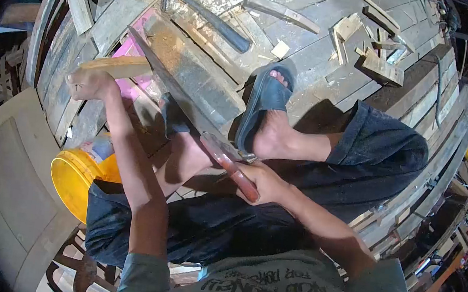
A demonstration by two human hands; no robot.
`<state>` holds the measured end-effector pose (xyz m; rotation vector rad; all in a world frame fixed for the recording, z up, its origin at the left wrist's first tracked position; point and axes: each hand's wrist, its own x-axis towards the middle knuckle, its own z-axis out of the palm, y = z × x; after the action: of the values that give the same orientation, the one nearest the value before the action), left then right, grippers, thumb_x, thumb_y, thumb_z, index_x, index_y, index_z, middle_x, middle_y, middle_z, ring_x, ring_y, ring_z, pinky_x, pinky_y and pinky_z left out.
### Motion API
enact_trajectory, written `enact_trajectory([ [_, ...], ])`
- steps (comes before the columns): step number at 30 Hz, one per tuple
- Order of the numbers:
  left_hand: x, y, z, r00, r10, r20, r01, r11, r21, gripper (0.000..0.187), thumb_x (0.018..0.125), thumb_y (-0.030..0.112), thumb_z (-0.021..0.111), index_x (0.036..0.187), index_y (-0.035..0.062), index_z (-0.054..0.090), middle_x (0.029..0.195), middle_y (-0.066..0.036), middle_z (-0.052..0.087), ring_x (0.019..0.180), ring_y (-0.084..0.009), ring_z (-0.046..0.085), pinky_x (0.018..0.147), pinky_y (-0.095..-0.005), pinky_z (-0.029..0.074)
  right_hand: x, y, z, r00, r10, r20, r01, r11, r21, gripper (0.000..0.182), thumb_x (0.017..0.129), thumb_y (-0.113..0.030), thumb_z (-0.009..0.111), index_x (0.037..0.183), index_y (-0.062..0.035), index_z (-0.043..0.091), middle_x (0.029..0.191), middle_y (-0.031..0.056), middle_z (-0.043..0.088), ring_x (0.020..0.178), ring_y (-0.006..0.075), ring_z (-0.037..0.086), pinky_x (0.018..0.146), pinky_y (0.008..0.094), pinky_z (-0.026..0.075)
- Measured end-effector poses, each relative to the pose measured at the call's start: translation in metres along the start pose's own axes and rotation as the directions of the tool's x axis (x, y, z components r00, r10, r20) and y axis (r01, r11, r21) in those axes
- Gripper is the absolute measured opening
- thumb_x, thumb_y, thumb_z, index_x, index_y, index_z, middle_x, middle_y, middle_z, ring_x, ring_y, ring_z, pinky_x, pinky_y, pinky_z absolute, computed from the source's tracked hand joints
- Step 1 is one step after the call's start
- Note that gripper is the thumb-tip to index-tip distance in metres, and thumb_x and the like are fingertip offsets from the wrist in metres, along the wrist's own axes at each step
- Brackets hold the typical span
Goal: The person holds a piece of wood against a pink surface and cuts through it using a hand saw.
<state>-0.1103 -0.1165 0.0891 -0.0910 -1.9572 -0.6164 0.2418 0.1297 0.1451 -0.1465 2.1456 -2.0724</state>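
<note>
My right hand is closed around the reddish-brown wooden handle of a handsaw. Its long blade slants away to the upper left, widest by the handle and narrowing at the tip. My left hand grips a short light piece of wood near one end. The other end of that wood meets the saw blade in this view. Beneath the blade lies a thick wooden beam with brown sawdust on it. A pink surface shows beside the beam.
A dark-handled hammer lies beyond the beam on the plank floor. Wood offcuts are scattered at upper right. A yellow bucket stands by my left leg, near a plastic chair. My sandaled feet flank the blade.
</note>
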Motion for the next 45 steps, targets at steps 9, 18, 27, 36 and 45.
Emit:
enact_trajectory([
  [9, -0.002, 0.014, -0.012, 0.993, -0.12, -0.002, 0.119, 0.984, -0.131, 0.035, 0.086, 0.022, 0.054, 0.059, 0.0022, 0.044, 0.061, -0.009, 0.05, 0.057, -0.021, 0.051, 0.046, -0.0387, 0.037, -0.016, -0.008, -0.025, 0.966, 0.218, 0.142, -0.224, 0.974, 0.027, 0.044, 0.068, -0.002, 0.065, 0.111, -0.0005, 0.055, 0.084, 0.0189, 0.06, 0.076, 0.0325, 0.061, 0.07, 0.0356, 0.047],
  [18, 0.0, 0.066, -0.032, 0.927, -0.367, 0.07, 0.372, 0.888, -0.27, 0.041, 0.094, 0.024, 0.035, 0.064, -0.0035, 0.038, 0.06, -0.014, 0.045, 0.056, -0.025, 0.042, 0.053, -0.0409, 0.034, -0.023, -0.093, -0.063, 0.904, 0.331, -0.271, -0.249, 0.922, 0.295, 0.023, 0.079, -0.005, 0.07, 0.097, -0.0006, 0.055, 0.081, 0.0023, 0.054, 0.071, 0.0108, 0.052, 0.064, 0.0235, 0.04],
  [27, -0.002, 0.066, -0.03, 0.948, -0.317, 0.033, 0.317, 0.93, -0.183, 0.044, 0.093, 0.027, 0.034, 0.066, -0.007, 0.044, 0.06, -0.025, 0.047, 0.056, -0.0423, 0.043, 0.055, -0.0503, 0.031, 0.009, -0.133, -0.012, 0.955, -0.195, -0.225, 0.14, 0.96, -0.241, 0.022, 0.079, -0.008, 0.072, 0.091, -0.0021, 0.054, 0.068, 0.0108, 0.054, 0.057, 0.0302, 0.059, 0.051, 0.0343, 0.045],
  [36, -0.019, 0.085, -0.056, 0.963, -0.251, 0.101, 0.267, 0.943, -0.2, 0.049, 0.095, 0.03, 0.033, 0.066, -0.005, 0.049, 0.056, -0.021, 0.049, 0.05, -0.0363, 0.047, 0.05, -0.0466, 0.034, 0.023, -0.122, 0.015, 0.947, -0.292, -0.133, 0.267, 0.947, -0.179, 0.021, 0.073, -0.004, 0.071, 0.084, -0.0005, 0.054, 0.066, 0.0087, 0.052, 0.051, 0.0263, 0.054, 0.048, 0.0328, 0.043],
  [45, -0.007, 0.067, -0.038, 0.959, -0.274, 0.072, 0.283, 0.937, -0.206, 0.049, 0.095, 0.03, 0.032, 0.066, -0.005, 0.049, 0.056, -0.021, 0.05, 0.051, -0.0357, 0.047, 0.05, -0.0461, 0.035, 0.018, -0.116, 0.018, 0.939, -0.313, -0.144, 0.28, 0.937, -0.211, 0.019, 0.073, -0.005, 0.07, 0.086, 0.0003, 0.058, 0.068, 0.0089, 0.056, 0.053, 0.0251, 0.057, 0.05, 0.032, 0.045],
])
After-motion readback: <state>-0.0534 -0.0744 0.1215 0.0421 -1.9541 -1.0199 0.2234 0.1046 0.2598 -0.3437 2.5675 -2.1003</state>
